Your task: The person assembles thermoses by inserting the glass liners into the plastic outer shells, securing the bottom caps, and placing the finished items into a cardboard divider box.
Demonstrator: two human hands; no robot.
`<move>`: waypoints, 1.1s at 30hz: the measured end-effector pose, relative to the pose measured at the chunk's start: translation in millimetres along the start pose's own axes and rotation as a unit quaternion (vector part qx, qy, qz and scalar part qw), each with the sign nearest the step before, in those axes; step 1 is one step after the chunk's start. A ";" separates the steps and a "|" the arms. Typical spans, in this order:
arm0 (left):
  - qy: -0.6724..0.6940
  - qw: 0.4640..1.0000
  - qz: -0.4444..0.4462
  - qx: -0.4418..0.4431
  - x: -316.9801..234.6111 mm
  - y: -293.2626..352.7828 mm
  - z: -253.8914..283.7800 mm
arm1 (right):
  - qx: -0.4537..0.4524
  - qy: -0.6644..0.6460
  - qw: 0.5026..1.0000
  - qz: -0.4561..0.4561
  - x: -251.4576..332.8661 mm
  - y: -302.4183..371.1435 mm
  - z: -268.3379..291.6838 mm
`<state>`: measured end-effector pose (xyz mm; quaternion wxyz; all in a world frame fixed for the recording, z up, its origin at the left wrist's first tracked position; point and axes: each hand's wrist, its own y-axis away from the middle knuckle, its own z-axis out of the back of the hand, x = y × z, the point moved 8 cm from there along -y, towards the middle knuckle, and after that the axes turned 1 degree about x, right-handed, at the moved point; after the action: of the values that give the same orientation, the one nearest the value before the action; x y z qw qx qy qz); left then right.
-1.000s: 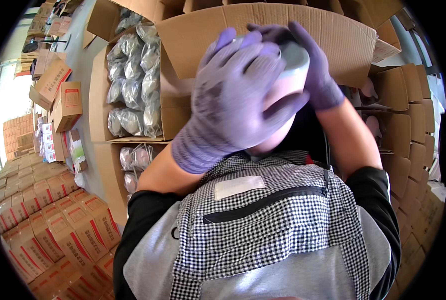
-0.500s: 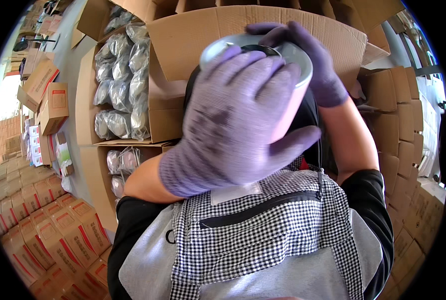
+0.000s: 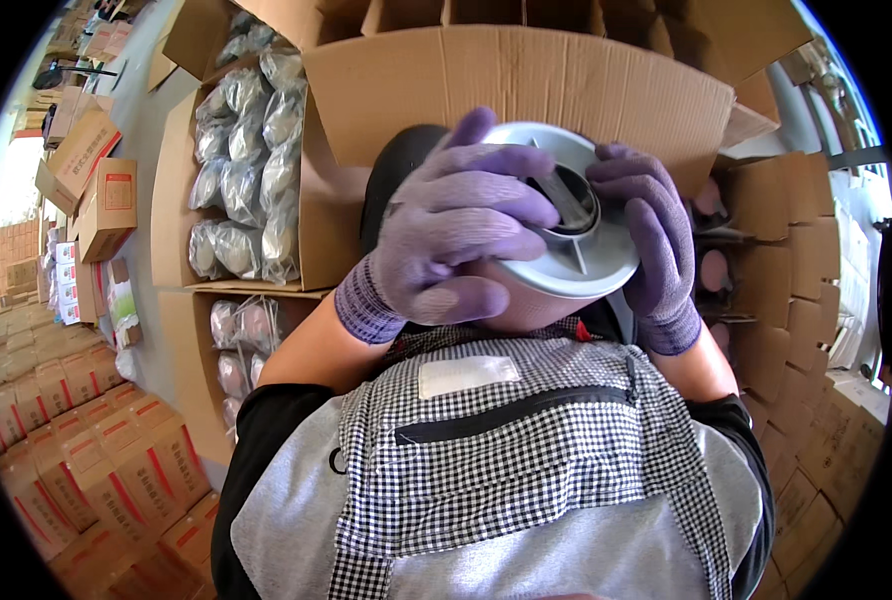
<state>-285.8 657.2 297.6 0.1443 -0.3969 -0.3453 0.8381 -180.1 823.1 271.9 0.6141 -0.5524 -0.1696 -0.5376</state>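
Note:
A pink cylinder [image 3: 541, 312] with a grey ribbed round end [image 3: 591, 265] stands tilted in front of my apron; its exact kind is unclear. In the middle of that end is a dark round recess with a flat, dark, shiny piece [image 3: 564, 200] across it. My left hand [image 3: 461, 220], in a purple knitted glove, reaches over the left side, fingers apart and slightly bent, tips near the recess. My right hand [image 3: 651, 235], gloved alike, curls its fingers round the right edge of the grey end. The cylinder's lower part is hidden.
A large carton with dividers [image 3: 521, 85] opens ahead, its flap close beyond my hands. Left of it a carton holds several plastic-wrapped items [image 3: 241, 190]; another [image 3: 246, 335] sits nearer. Open cartons [image 3: 756, 270] line the right. Stacked closed cartons [image 3: 96, 470] fill the lower left.
My left hand has lifted off the grey end and shifted left, its fingers loosening. My right hand has come down along the right edge. The cylinder has moved nearer, showing its recess.

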 end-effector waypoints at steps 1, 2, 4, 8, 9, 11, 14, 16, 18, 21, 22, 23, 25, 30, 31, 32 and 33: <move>0.000 1.000 0.015 0.020 -2.1 -6.3 -5.7 | 0.001 -0.017 1.000 -0.026 -0.9 2.9 8.3; 0.071 0.997 0.025 -0.010 4.1 -9.1 -7.1 | 0.000 -0.034 0.998 -0.053 1.5 5.9 18.9; 0.123 0.936 0.298 -0.138 61.0 32.3 -16.3 | -0.018 -0.064 0.991 -0.114 22.4 21.0 37.7; -0.203 0.873 0.375 0.235 96.5 84.0 -68.8 | 0.106 0.267 0.951 -0.116 54.5 66.6 49.4; -0.114 0.847 0.465 0.230 104.7 92.2 -76.4 | 0.109 0.270 0.939 -0.183 50.9 86.7 50.2; -0.043 0.841 0.502 0.199 108.2 94.0 -85.6 | 0.107 0.257 0.919 -0.278 39.5 132.5 51.2; -0.027 0.847 0.476 0.234 83.6 64.9 -90.7 | -0.001 0.215 0.922 -0.321 28.9 204.1 64.5; -0.046 0.845 0.475 0.242 75.8 53.7 -91.6 | -0.039 0.166 0.918 -0.357 32.1 218.7 78.3; -0.071 0.855 0.451 0.245 72.1 48.2 -97.9 | 0.003 0.366 0.917 -0.160 71.9 196.1 89.7; -0.054 0.861 0.439 0.253 75.9 46.3 -108.6 | 0.081 0.461 0.884 0.017 91.2 190.2 88.1; -0.038 0.865 0.435 0.248 80.5 48.6 -111.0 | 0.103 0.460 0.882 0.027 91.1 188.6 88.7; -0.022 0.869 0.432 0.242 87.6 52.3 -112.2 | 0.126 0.458 0.879 0.037 90.6 186.5 88.8; -0.012 0.879 0.424 0.217 93.2 59.4 -112.4 | 0.164 0.461 0.869 0.077 84.1 180.1 87.6; -0.011 0.899 0.419 0.124 80.1 78.2 -94.0 | 0.196 0.314 0.910 -0.187 48.5 166.6 79.8; -0.028 0.882 0.456 0.114 73.4 84.3 -86.7 | 0.198 0.331 0.904 -0.183 49.7 165.9 73.1; -0.038 0.873 0.475 0.099 67.4 86.8 -79.6 | 0.201 0.347 0.899 -0.179 51.7 163.8 66.9; -0.050 0.862 0.498 0.080 59.6 92.3 -70.5 | 0.198 0.385 0.895 -0.105 62.1 155.3 60.6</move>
<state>-267.2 654.2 168.4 -0.2781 -0.4602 -0.0401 0.8422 -2.5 816.6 264.8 0.6680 -0.1483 -0.0801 -0.7248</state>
